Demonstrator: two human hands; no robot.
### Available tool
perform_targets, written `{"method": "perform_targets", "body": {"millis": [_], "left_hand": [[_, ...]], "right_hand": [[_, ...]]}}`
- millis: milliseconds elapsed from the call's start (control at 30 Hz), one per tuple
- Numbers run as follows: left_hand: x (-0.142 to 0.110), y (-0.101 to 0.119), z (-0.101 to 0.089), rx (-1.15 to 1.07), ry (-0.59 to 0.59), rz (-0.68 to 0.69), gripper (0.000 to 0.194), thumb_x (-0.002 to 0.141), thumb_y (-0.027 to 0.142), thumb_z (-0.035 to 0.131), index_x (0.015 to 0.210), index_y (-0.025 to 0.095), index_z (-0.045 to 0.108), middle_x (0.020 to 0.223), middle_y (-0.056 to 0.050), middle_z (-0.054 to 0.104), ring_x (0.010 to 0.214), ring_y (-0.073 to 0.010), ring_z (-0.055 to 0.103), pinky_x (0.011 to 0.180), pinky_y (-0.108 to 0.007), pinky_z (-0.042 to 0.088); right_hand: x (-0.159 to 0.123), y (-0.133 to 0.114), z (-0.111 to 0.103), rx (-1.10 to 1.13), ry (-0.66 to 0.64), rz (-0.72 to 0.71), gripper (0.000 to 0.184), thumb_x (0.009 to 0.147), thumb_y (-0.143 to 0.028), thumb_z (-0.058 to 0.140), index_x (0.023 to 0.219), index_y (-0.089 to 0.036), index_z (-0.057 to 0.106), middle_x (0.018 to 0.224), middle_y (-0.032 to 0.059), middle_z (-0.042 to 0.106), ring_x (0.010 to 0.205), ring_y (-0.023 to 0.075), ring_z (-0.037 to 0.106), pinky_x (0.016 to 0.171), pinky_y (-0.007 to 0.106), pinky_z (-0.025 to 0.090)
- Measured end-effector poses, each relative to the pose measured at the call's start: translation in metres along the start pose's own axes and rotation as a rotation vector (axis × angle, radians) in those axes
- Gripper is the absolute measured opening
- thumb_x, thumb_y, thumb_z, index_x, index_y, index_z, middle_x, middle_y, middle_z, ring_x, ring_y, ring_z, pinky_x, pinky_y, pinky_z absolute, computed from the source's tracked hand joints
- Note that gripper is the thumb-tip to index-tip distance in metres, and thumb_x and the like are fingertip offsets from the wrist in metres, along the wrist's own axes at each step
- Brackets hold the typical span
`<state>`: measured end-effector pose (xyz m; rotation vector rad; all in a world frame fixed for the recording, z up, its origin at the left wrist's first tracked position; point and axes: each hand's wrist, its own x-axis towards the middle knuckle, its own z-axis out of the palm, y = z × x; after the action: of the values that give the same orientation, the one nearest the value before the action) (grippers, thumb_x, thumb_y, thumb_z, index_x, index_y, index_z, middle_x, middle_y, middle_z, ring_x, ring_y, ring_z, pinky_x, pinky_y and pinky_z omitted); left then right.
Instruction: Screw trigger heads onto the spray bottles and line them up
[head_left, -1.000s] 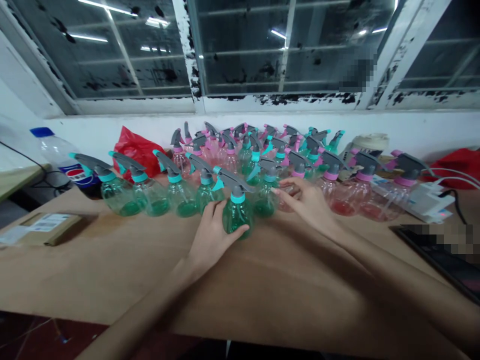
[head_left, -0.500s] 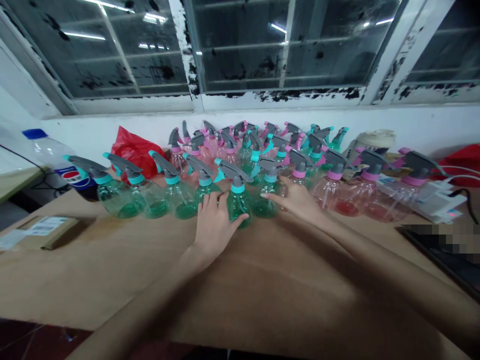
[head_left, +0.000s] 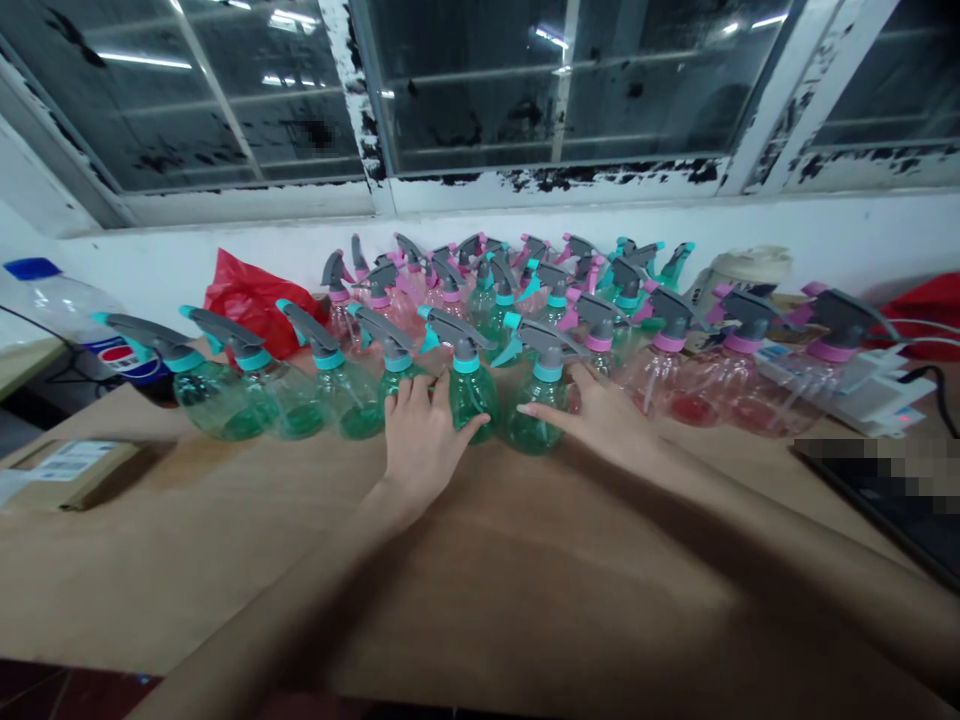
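My left hand (head_left: 420, 440) is wrapped round a green spray bottle (head_left: 471, 398) with a grey and turquoise trigger head. Its thumb lies across the bottle's near side, and its other fingers reach between this bottle and a neighbouring green spray bottle (head_left: 396, 352). My right hand (head_left: 611, 415) grips another green spray bottle (head_left: 534, 425) from the right, thumb on the front, fingertips hidden behind. Both held bottles stand upright on the table (head_left: 480, 580), a small gap between them. Close behind my right hand stands a pink spray bottle (head_left: 598, 342).
More green bottles (head_left: 225, 400) line up leftward, pink ones (head_left: 690, 395) rightward, with several rows behind. A red plastic bag (head_left: 259, 305), a cola bottle (head_left: 120, 350) and a cardboard packet (head_left: 75, 475) lie left. At right are a white power strip (head_left: 870, 395) and a dark flat device (head_left: 885, 500).
The bottle in my right hand has come slightly nearer to me, while the one in my left hand sits slightly farther back. The camera view has shifted a little.
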<state>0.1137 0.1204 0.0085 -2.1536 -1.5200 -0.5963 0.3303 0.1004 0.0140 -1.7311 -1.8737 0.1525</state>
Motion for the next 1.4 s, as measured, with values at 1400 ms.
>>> {"method": "perform_targets", "body": {"millis": [1400], "left_hand": [[-0.055,0.117,-0.011,-0.921,-0.434,0.181,0.075,0.075,0.048,0.071,0.132,0.018,0.034,0.124,-0.014,0.051,0.118,-0.034,0.048,0.096,-0.051,0.041]], "right_hand": [[-0.064,0.029,-0.057,0.591,-0.048,-0.1,0.033,0.075,-0.045,0.066,0.099,-0.023,0.059,0.059,-0.0059,0.051,0.055,0.0122,0.05,0.05,0.026,0.04]]}}
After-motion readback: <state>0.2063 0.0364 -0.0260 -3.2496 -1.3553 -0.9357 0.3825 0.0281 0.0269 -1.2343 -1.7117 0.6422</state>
